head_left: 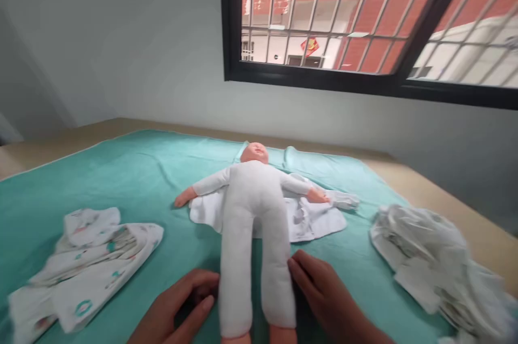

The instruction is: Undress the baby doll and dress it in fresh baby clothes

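A baby doll (256, 193) with a white cloth body lies on its back, arms spread and head toward the wall. Beside its leg on the left is my left hand (182, 301), fingers bent and thumb apart, fingertips close to or touching the cloth. My right hand (324, 290) rests against the outer side of the other leg with its fingers curled in; whether they pinch anything is hidden. Under the doll's arms and torso, a white baby garment (315, 220) is spread out. The doll's feet run off the bottom edge of the view.
A teal sheet (162, 160) covers much of the wooden table (404, 176). Folded printed baby clothes (101, 257) lie at the left, a crumpled pile of white cloth (437, 257) at the right. A dark-framed window (307, 74) with bars is in the wall behind.
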{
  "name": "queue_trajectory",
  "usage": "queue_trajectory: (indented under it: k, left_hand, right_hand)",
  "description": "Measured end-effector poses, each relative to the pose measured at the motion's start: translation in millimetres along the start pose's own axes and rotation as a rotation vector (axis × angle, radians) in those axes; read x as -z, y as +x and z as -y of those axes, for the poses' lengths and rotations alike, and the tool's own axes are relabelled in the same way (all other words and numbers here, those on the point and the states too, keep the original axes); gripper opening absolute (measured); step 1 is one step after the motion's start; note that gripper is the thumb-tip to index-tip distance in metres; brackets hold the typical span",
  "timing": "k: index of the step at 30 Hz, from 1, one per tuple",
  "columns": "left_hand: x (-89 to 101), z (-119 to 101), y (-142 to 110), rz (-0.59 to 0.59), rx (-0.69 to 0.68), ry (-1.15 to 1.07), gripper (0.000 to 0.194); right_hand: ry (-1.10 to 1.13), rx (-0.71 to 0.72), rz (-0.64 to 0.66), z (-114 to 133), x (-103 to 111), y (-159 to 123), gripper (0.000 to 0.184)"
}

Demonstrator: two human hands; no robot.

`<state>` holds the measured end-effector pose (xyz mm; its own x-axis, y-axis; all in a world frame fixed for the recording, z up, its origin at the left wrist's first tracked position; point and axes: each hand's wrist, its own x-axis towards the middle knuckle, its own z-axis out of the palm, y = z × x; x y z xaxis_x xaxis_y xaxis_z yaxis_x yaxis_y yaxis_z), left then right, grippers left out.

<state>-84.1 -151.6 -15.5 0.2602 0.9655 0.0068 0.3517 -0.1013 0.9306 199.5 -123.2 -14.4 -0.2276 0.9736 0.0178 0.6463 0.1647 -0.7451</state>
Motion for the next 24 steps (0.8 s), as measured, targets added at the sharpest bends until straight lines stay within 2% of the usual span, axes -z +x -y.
queue_trajectory:
  k: [5,12,18,24]
  left_hand:
    - [1.7,-16.8,-1.2,0.034,0.017,0.01,0.026]
    - [1.3,-19.0,-0.2,0.039,-0.021,0.016,0.019]
    - [1.4,-18.9,-2.7,0.016,-0.054,0.043,0.022]
    - [2.5,-18.4,-1.9,0.033,-0.025,0.075,0.026]
  right_hand:
    - [0.004,-0.018,0.068,-14.5,-1.2,1.0,0.042]
    - [-0.051,-0.012,0.073,-24.4,0.2,-0.6,0.041]
    - [-0.048,-0.027,0.068,-19.1,-2.9,0.2,0.04]
    - [-0.069,-0.017,0.025,-3.8,-1.7,-0.2,0.043]
